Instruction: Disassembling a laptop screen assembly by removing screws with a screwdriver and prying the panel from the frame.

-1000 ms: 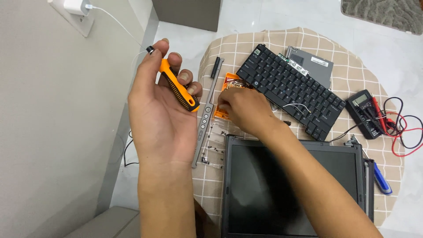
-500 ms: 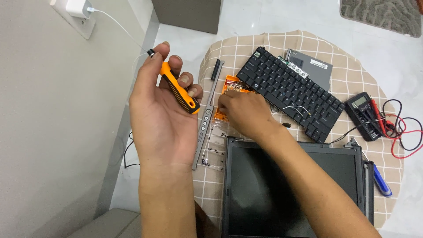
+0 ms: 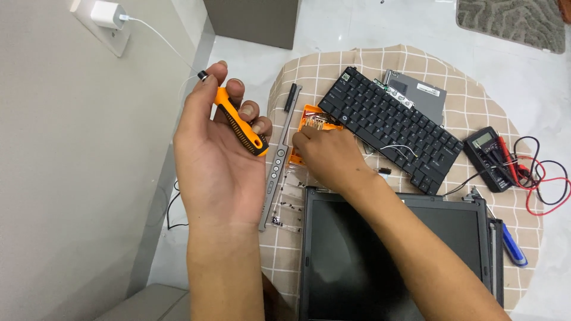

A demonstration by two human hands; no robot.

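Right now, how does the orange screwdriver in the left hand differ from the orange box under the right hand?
The screwdriver is long and thin with black grip stripes; the orange box is flat and wide. The screwdriver is held up in the air by the left hand, while the box lies on the checked cloth. The right hand reaches into the box, partly covering it. Both are orange.
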